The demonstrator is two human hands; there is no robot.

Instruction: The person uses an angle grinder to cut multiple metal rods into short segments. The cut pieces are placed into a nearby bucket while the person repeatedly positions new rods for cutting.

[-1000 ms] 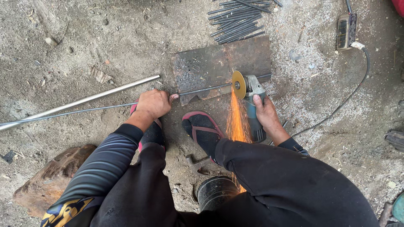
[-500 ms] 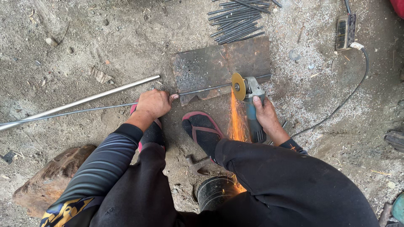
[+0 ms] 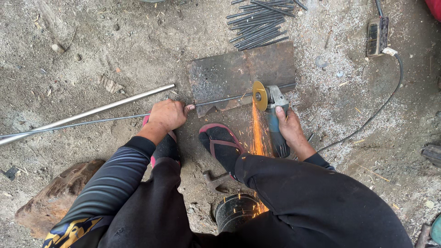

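Dusty concrete floor (image 3: 92, 55), gritty, nothing shifted since a second ago. Rusty steel plate (image 3: 239, 73) flat ahead, bundle of cut rods (image 3: 259, 23) beyond it. Long steel pipe (image 3: 87, 112) left. Thin rod (image 3: 105, 120) across plate edge, pinned by left hand (image 3: 166, 115), fingers curled tight on it. Right hand (image 3: 290, 127) wrapped around angle grinder (image 3: 273, 112), disc on rod, sparks same. Grey power strip (image 3: 376, 36) upper right, rectangular.
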